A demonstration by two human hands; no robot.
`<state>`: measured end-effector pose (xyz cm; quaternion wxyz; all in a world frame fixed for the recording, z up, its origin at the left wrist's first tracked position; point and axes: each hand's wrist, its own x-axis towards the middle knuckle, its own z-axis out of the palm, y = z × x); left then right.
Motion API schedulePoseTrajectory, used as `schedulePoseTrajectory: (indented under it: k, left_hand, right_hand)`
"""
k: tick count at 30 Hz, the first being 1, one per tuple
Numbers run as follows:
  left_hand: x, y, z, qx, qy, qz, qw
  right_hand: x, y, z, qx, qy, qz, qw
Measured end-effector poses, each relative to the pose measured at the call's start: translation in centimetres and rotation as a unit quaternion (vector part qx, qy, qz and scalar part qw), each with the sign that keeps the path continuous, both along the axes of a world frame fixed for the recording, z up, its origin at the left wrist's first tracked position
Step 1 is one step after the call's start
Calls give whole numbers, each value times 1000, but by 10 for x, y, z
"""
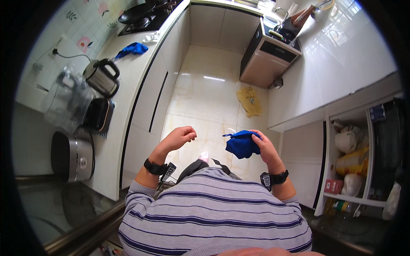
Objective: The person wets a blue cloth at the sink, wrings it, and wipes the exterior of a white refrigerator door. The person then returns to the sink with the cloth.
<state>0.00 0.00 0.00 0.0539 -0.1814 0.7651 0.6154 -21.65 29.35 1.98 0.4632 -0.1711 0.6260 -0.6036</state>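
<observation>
My right hand [265, 146] grips a bunched blue cloth [243, 145] in front of my body, with the thumb over its edge and the rest hanging to the left of the fingers. A short loop or corner sticks out at the cloth's left end. My left hand [181, 137] is raised to the left of the cloth, apart from it. Its fingers are curled in, and nothing shows in them.
A counter on the left holds a kettle [101, 77], a toaster [98, 115], a second blue cloth [132, 50] and a stove with a pan [136, 13]. A yellow plastic bag [249, 101] lies on the floor. At the right stands an open shelf [346, 197] with packages.
</observation>
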Motion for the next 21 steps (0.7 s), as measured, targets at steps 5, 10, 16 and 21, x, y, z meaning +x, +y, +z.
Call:
schedulePoseTrajectory:
  k: [5,10,16,21]
  left_hand:
    - [-104,-63,8,-16,-1,-68,998]
    - [-230,-121,6,-25,29,-85,996]
    - [-363,-181,28,-68,22,-48,996]
    - [-466,-251,54,-78,23,-36,996]
  right_hand:
    - [-77,-67,-3,-15,20,-9,1000]
    - [-167,-145,-12,-43,-23,11,999]
    - [-290,-254,-2,-91,-35,70,993]
    - [-401,-348,26,-126,-58,108,984]
